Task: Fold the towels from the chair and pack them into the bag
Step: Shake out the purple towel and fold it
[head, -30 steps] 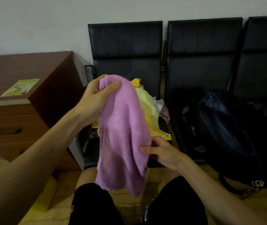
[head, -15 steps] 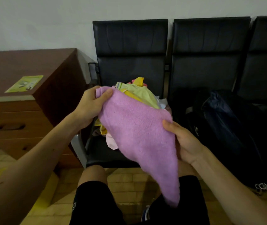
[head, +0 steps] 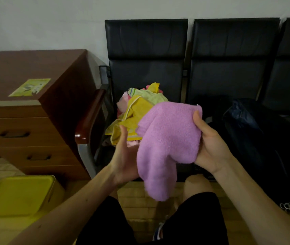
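Note:
A fluffy pink-purple towel (head: pixel 167 138) is bunched in front of me, its lower end hanging down between my knees. My right hand (head: pixel 209 147) grips its right side, thumb on top. My left hand (head: pixel 124 156) lies under the towel's left lower side, palm up, fingers hidden behind the cloth. Behind the towel, a heap of yellow, green and pink towels (head: pixel 137 110) sits on the left black chair (head: pixel 146 55). A dark blue-black bag (head: pixel 250 131) lies on the middle chair to the right.
A brown wooden drawer cabinet (head: pixel 34 106) stands at the left, with a yellow-green leaflet (head: pixel 30 87) on top. A yellow box (head: pixel 18 195) sits on the floor at lower left. The chair's wooden armrest (head: pixel 89 117) juts toward me. More black chairs (head: pixel 234 57) line the wall.
My left hand let go of the towel's top corner and dropped beneath it. The towel has been gathered into a more compact bundle and shifted right, held by my right hand.

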Demonstrator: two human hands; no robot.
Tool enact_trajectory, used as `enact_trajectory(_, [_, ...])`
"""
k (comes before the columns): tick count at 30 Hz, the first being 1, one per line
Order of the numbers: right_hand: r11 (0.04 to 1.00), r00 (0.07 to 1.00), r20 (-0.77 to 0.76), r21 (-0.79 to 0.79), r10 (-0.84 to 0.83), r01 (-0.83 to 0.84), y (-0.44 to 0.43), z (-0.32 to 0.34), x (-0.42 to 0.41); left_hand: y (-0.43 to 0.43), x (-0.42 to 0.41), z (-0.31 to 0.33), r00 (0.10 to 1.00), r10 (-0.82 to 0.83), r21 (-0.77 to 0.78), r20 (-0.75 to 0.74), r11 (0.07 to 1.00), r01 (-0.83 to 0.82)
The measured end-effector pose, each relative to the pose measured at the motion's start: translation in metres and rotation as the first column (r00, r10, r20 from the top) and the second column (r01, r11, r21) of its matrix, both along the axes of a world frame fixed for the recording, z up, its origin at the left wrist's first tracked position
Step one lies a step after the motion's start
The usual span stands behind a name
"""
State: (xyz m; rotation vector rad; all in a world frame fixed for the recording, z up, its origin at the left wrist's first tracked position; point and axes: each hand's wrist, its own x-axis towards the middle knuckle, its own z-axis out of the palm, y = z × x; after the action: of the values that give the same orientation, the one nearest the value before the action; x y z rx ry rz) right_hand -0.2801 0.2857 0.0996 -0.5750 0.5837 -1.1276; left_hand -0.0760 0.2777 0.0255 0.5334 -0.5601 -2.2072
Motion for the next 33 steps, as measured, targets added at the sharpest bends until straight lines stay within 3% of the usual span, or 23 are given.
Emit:
enact_trajectory(5, [0.999,0.999,-0.028,0.013,-0.036,0.036,0.001,-0.004,0.002,0.013,-0.011,0.003,0.981,-0.076,0.071,0.179,0.995,0.064])
enact_trajectory(9, [0.997,0.994,-0.085,-0.015,-0.074,0.073,0.004,-0.007,-0.003,0.016,-0.010,0.014,0.967,-0.065,0.045,0.248,0.997,0.055])
enact_trajectory(12, [0.995,0.991,-0.112,-0.077,-0.071,0.062,0.004,-0.009,-0.010,0.006,-0.006,0.014,0.963,0.083,0.009,0.256,0.996,-0.088])
enact_trajectory(14, [0.995,0.967,-0.243,-0.085,-0.071,0.052,0.003,-0.014,-0.013,0.000,-0.002,0.017,0.931,0.214,-0.058,0.296,0.977,-0.206])
enact_trajectory(17, [0.996,0.799,-0.598,-0.089,-0.061,0.009,-0.001,-0.024,-0.021,-0.005,0.004,0.026,0.811,0.351,-0.213,0.468,0.935,-0.282])
enact_trajectory(21, [0.959,0.582,-0.762,-0.233,-0.284,0.164,-0.009,-0.019,-0.030,-0.009,0.005,0.042,0.638,0.446,-0.459,0.627,0.874,-0.159])
enact_trajectory(25, [0.872,0.373,-0.812,-0.489,-0.449,-0.014,-0.019,0.003,-0.033,-0.023,0.009,0.070,0.564,0.503,-0.553,0.656,0.828,-0.095])
enact_trajectory(28, [0.825,0.283,-0.825,-0.543,-0.490,-0.155,-0.024,0.029,-0.034,-0.037,0.014,0.095,0.543,0.505,-0.568,0.671,0.821,-0.061])
enact_trajectory(33, [0.747,0.119,-0.790,-0.609,-0.601,-0.266,-0.032,0.064,-0.035,-0.051,0.019,0.124,0.470,0.620,-0.704,0.628,0.710,0.005])
